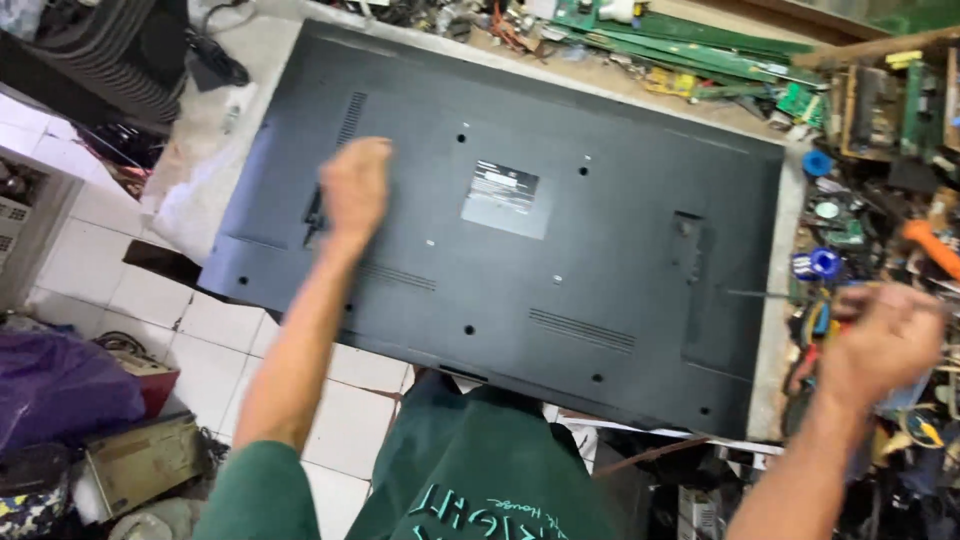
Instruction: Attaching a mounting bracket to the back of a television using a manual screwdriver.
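1. Across the frame's middle, a flat television (520,240) lies back-up on the workbench (205,150), its near edge overhanging.
2. Left hand (354,190) rests curled on its left side, holding nothing I can make out.
3. Right hand (882,340), at right, is closed on a screwdriver (765,294).
4. Likely broad, light, fragile underneath; grip the long edges.
5. Grey rectangular label (500,199) at centre.

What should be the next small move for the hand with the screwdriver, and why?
Probably bring the right hand with its screwdriver over the television back panel to a screw hole; the tip points at the panel's edge, while the left hand rests on the panel.
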